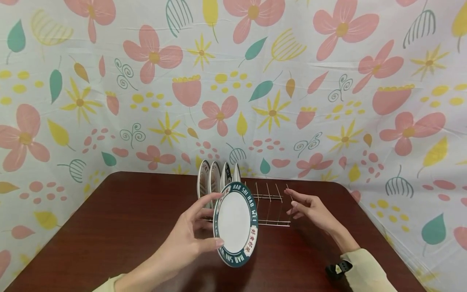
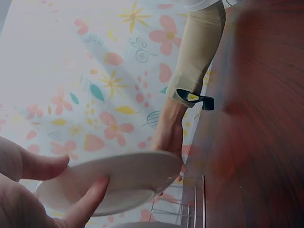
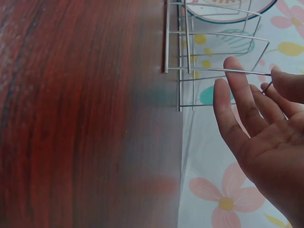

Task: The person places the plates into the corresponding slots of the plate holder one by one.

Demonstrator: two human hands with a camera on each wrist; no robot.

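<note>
My left hand (image 1: 175,239) holds a plate (image 1: 235,223) by its left edge, thumb on the front face and fingers toward the back. It has a white middle and a dark green rim with white lettering and red characters. The plate is tilted up, in front of a metal wire dish rack (image 1: 273,224). In the left wrist view the plate's pale underside (image 2: 128,183) shows. My right hand (image 1: 315,211) pinches the rack's right end wire between thumb and fingers; the right wrist view shows the thumb on that wire (image 3: 247,72).
Several plates (image 1: 203,184) stand upright in the rack's left part. The rack sits toward the back of a dark brown table (image 1: 109,227). A flower-printed cloth (image 1: 233,89) hangs behind the table. A black band (image 1: 339,268) is at the right sleeve's cuff.
</note>
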